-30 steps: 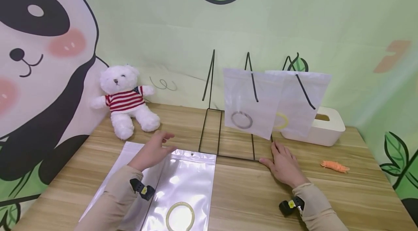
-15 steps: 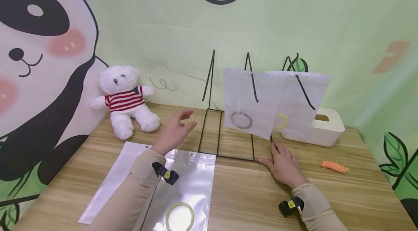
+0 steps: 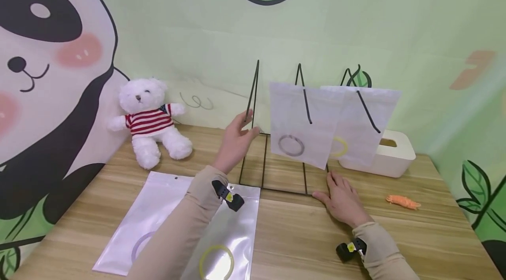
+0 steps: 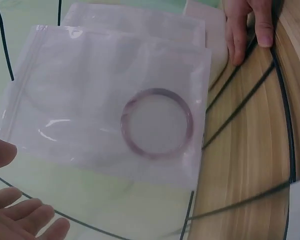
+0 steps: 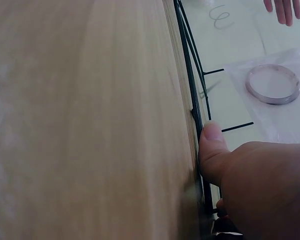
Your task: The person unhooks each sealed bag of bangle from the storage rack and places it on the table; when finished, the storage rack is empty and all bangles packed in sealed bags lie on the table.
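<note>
A black wire display rack (image 3: 284, 190) with three upright hooks stands on the table. On its middle hook hangs a frosted zip bag (image 3: 284, 113) holding a purplish bangle (image 4: 190, 125); a similar bag (image 3: 365, 139) with a yellow ring hangs on the right hook. My left hand (image 3: 234, 141) is at the bare left hook, fingers and thumb apart; whether it touches the wire is unclear. My right hand (image 3: 343, 201) holds the rack's front right corner, thumb on the front bar and fingers by the side bar. Two more ring bags lie flat at front left: one whitish bag (image 3: 138, 205), one shiny bag (image 3: 241, 216).
A white teddy bear (image 3: 152, 119) in a striped shirt sits at the back left against the wall. Behind the right bag stands a white tissue box (image 3: 399, 157). An orange bundle of cord (image 3: 403, 201) lies to the right of my right hand.
My left hand has moved up and right, from over the flat bags to the rack's left hook, uncovering more of the whitish bag. My right hand has stayed on the rack corner.
</note>
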The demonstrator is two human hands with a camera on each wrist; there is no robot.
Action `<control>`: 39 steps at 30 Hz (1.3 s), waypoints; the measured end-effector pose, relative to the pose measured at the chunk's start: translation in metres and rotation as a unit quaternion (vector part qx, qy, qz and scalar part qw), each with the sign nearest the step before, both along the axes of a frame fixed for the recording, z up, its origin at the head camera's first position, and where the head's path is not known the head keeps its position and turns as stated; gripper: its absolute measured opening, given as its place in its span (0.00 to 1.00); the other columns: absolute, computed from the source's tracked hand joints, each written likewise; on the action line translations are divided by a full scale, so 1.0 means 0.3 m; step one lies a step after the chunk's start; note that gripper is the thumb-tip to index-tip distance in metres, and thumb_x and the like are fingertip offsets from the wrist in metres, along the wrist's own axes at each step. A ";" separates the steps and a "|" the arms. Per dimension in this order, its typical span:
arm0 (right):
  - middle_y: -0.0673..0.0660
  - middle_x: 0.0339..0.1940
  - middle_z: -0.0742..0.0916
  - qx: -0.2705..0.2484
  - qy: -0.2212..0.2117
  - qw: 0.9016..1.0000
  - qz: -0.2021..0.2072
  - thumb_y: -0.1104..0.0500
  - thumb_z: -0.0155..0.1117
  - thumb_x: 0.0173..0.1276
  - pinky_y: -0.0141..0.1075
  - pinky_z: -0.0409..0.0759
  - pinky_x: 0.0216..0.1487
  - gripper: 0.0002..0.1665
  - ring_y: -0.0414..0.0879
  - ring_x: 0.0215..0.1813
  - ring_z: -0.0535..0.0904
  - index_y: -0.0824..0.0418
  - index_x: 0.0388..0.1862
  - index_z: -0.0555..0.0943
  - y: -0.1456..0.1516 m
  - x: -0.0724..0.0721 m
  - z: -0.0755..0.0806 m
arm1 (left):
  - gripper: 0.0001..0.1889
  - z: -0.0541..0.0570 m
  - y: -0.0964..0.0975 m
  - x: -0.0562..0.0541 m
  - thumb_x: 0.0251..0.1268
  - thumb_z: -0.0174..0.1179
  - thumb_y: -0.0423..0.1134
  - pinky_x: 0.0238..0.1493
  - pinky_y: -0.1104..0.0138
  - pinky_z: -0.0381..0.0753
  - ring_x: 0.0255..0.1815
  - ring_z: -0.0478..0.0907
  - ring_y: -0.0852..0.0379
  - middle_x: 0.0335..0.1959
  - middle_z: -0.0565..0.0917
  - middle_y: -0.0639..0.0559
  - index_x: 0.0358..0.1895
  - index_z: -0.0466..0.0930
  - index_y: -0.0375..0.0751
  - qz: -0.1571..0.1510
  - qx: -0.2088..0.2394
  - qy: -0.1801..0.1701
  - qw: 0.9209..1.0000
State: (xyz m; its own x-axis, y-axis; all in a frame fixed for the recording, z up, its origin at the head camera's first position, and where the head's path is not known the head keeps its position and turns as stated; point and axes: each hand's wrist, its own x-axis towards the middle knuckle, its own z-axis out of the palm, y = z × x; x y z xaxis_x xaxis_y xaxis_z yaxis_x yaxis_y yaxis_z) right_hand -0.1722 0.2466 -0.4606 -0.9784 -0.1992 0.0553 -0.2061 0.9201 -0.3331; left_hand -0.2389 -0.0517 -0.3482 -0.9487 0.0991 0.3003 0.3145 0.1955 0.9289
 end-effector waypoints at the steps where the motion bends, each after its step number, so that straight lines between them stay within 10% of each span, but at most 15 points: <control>1: 0.76 0.72 0.62 -0.001 -0.001 1.000 0.000 0.42 0.54 0.73 0.68 0.56 0.65 0.46 0.72 0.71 0.55 0.78 0.71 0.58 0.001 0.000 -0.001 | 0.27 -0.001 0.008 -0.004 0.70 0.58 0.37 0.63 0.58 0.72 0.69 0.67 0.49 0.69 0.69 0.43 0.70 0.65 0.37 -0.002 0.010 0.001 1.000; 12: 0.76 0.71 0.62 0.002 0.007 1.000 0.003 0.43 0.56 0.73 0.68 0.56 0.65 0.45 0.72 0.71 0.56 0.78 0.71 0.59 0.001 -0.009 -0.010 | 0.30 0.019 0.075 -0.027 0.71 0.54 0.36 0.69 0.60 0.65 0.73 0.60 0.52 0.73 0.63 0.42 0.73 0.57 0.34 -0.041 0.009 0.065 0.997; 39: 0.76 0.72 0.62 -0.004 0.009 1.000 0.000 0.44 0.56 0.73 0.68 0.56 0.65 0.45 0.72 0.71 0.56 0.78 0.71 0.59 0.006 -0.006 -0.017 | 0.33 0.017 0.096 -0.034 0.72 0.54 0.35 0.72 0.57 0.60 0.74 0.57 0.56 0.76 0.57 0.45 0.76 0.52 0.36 -0.076 0.035 0.053 0.995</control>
